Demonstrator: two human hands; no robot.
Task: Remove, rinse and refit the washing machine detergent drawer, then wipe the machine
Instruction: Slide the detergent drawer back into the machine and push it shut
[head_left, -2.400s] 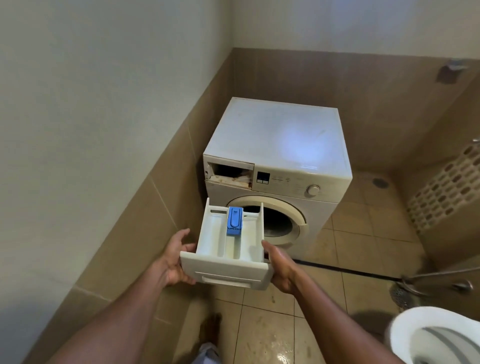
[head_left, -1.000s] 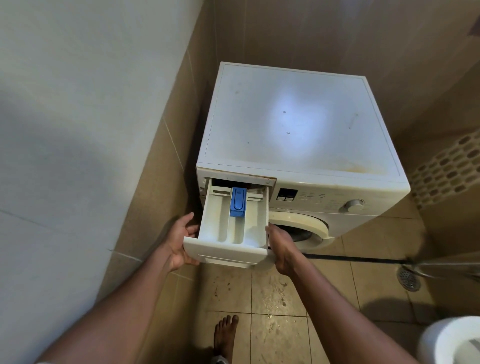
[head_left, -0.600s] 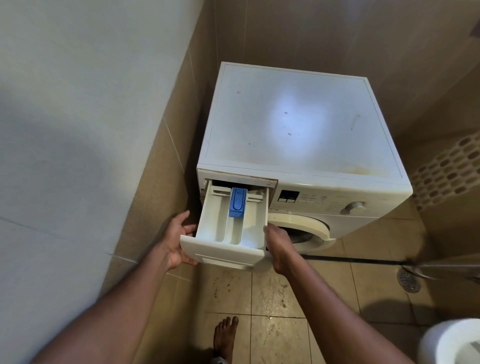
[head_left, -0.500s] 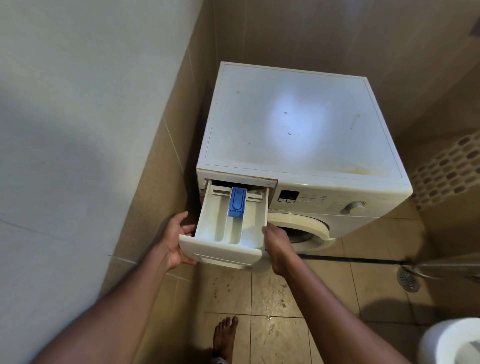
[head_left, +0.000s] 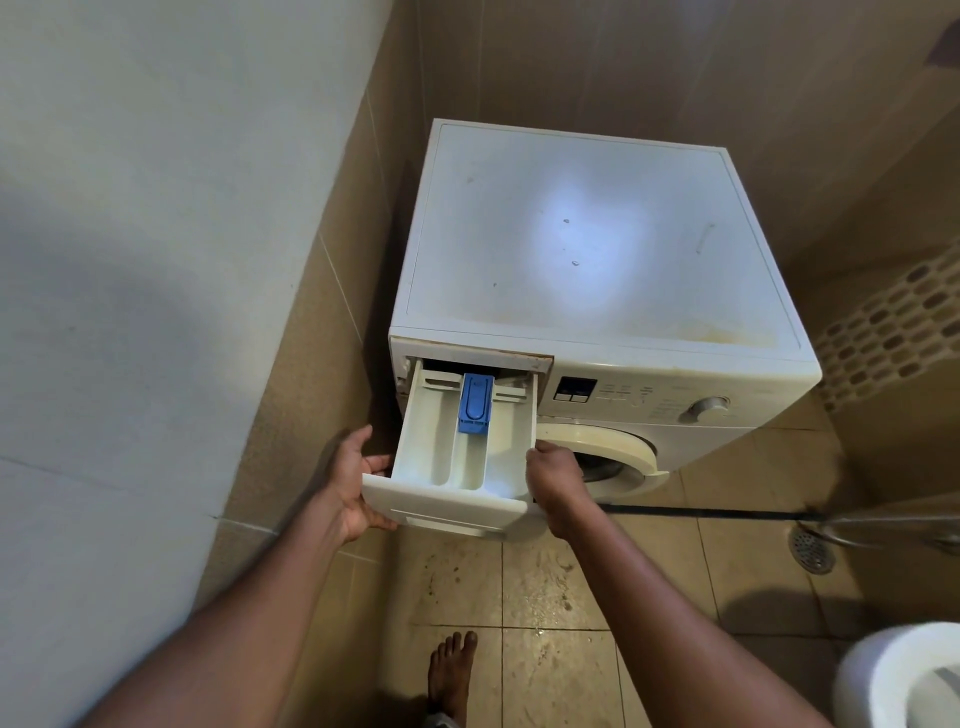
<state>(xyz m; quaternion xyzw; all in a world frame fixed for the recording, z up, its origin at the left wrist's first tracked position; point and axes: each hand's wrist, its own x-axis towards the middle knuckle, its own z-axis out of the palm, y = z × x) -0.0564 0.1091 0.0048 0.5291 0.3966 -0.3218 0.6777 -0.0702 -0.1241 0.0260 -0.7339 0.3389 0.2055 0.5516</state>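
Where both hands (head_left: 353, 483) grip, glossy white plastic drawer (head_left: 457, 467)

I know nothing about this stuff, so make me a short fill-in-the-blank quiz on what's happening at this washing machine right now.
1. The white plastic detergent drawer is held by ____ hands, the left hand and right hand.
2. The clip-like insert inside the drawer is coloured ____.
3. The drawer's rear end sits in a slot at the white washing machine's upper ____ corner.

Missing words: two; blue; left
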